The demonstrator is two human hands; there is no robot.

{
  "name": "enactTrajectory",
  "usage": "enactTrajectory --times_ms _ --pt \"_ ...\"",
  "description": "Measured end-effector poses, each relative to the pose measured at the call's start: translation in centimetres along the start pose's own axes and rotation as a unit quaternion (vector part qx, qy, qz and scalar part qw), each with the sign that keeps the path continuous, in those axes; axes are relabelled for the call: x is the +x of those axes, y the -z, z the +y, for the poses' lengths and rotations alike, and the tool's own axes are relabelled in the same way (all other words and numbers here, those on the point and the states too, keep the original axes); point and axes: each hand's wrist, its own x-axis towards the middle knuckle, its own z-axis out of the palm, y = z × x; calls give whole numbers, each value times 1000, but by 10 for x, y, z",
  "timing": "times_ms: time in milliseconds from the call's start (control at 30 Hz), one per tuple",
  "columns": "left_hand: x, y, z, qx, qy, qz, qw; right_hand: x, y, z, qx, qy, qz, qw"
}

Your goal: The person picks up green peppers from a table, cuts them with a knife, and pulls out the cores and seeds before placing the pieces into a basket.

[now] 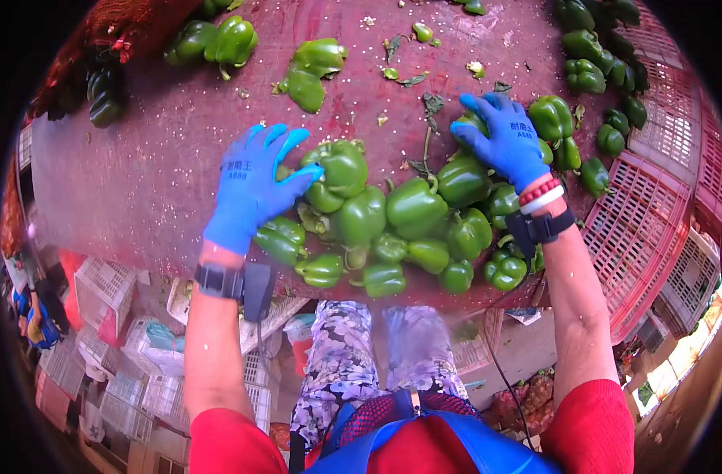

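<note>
My left hand [258,178], in a blue work glove, is open beside a large green bell pepper [341,178]. Its fingers are spread and its thumb reaches onto the pepper's side. My right hand [501,136], gloved alike, curls over another green bell pepper [473,123], which shows between thumb and forefinger; its far fingers are partly hidden. Between my arms lies a pile of green bell peppers [416,209] at the near edge of the reddish tabletop [155,182]. A dried leafy stem [429,130] lies between the hands.
Broken pepper pieces [309,75] lie farther up the table, and more peppers [586,75] line its right side. A red mesh sack [112,35] is at the upper left. Plastic crates [637,237] stand at the right and lower left. Another person [41,320] is at far left.
</note>
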Motion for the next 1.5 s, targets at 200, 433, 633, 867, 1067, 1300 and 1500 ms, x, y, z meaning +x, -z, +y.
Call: enactTrajectory --times_ms 200,433,633,867,1067,1300,1500 --pt "-27 -27 9 47 -10 34 998 -44 -10 -43 -17 103 -122 987" --pt "-110 -47 104 112 72 -5 991 -51 -4 -50 -53 -15 -16 998" --pt "-120 -152 78 -105 257 15 961 -59 11 -53 -28 -25 29 999" --pt "-153 4 85 -617 345 -163 688 -11 8 -75 -173 21 -194 965" --pt "-195 5 58 -574 359 -108 728 23 -40 -103 -293 46 -402 866" --pt "-153 -61 76 -674 287 -119 670 -20 -7 -91 107 22 -18 994" --pt "-122 -68 103 -780 256 -146 552 -90 18 -178 266 81 -104 955"
